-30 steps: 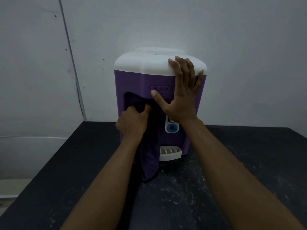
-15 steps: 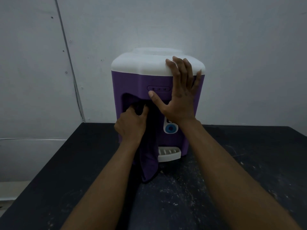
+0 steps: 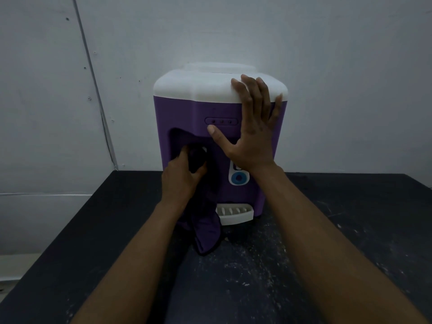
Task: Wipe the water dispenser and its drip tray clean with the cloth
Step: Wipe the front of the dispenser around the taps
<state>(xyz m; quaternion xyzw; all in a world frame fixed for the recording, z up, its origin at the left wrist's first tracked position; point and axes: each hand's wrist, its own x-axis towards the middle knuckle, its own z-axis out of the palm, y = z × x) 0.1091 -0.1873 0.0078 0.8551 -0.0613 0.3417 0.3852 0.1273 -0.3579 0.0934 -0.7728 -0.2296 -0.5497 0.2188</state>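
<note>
A purple water dispenser (image 3: 187, 113) with a white top stands at the back of a black table, against the wall. My left hand (image 3: 182, 176) grips a dark purple cloth (image 3: 207, 232) bunched inside the dispenser's front recess, over a tap; the cloth's tail hangs down onto the table. My right hand (image 3: 252, 132) lies flat with straight fingers on the dispenser's front right, fingertips up on the white top. The white drip tray (image 3: 235, 215) sticks out at the base, its left end covered by the cloth.
The black table (image 3: 350, 242) is speckled with white dust in front of the dispenser. A grey wall (image 3: 327, 66) stands right behind it, with a thin cable running down its left part. The table's left edge drops off to a pale floor.
My left hand with the cloth has shifted slightly lower in the recess. My right hand stays pressed on the dispenser. The view has tilted a little.
</note>
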